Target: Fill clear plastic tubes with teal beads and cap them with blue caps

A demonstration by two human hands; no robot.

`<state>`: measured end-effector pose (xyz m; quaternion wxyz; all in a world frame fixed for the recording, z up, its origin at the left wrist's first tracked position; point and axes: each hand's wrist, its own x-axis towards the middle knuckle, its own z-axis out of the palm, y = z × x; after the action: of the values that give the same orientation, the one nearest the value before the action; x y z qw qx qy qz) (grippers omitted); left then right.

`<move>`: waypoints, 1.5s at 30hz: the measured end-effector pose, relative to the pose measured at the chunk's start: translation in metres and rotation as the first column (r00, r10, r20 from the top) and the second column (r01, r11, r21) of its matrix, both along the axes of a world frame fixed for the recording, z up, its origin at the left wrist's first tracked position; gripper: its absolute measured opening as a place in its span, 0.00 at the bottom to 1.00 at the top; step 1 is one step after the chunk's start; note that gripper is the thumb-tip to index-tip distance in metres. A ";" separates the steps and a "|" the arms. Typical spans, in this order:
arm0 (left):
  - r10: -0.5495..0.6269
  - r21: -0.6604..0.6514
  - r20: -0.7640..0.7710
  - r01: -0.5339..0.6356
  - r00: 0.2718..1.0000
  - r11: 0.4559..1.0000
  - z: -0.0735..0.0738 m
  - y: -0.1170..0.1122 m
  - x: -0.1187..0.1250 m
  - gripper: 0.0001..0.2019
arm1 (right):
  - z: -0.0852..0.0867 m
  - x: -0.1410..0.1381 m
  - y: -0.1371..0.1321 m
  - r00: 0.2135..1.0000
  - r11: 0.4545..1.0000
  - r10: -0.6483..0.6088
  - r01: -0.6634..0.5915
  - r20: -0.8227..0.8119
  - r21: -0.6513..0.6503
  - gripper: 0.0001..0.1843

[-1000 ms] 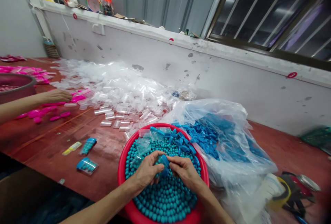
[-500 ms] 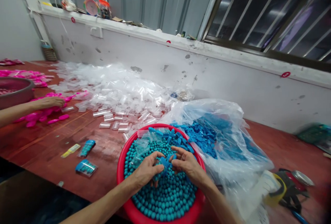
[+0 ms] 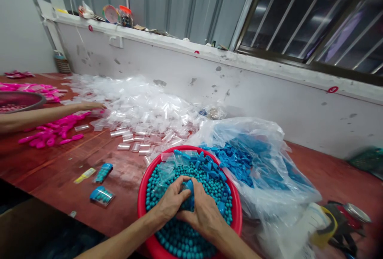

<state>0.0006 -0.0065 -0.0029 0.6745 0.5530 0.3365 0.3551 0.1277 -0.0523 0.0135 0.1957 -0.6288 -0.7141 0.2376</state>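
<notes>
A red basin near the front of the table holds many teal beads, small clear bags and blue caps. Both my hands are inside it, pressed together over the beads. My left hand is closed round a small blue piece that shows between the fingers. My right hand covers it from the right with curled fingers; what it holds beneath is hidden.
A clear sack of blue caps lies right of the basin. A heap of clear bags spreads behind. Two filled packets and a yellow strip lie left. Another person's arm reaches over pink pieces. Tape and tools sit right.
My hands have closed together over the blue piece, the right hand sliding left and down onto the left. The other person's hand has reached further right toward the clear bags.
</notes>
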 end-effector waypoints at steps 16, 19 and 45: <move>0.144 0.241 -0.307 -0.069 0.941 0.968 0.004 0.003 -0.004 0.10 | -0.001 -0.014 0.002 0.990 0.998 0.036 -0.043 0.134 0.045 0.33; 0.232 0.324 -0.355 -0.113 0.906 0.939 0.015 0.008 -0.030 0.15 | 0.004 0.006 0.005 0.997 0.998 0.063 -0.062 -0.038 0.017 0.37; 0.246 0.449 -0.858 0.426 0.451 0.785 -0.004 0.015 -0.011 0.14 | 0.003 0.027 0.026 0.861 0.997 0.078 -0.068 0.503 -0.038 0.19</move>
<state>-0.0103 0.0080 -0.0073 0.1983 0.8575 0.4706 0.0621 0.1542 -0.0259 0.0160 -0.0127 -0.6432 -0.7615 0.0791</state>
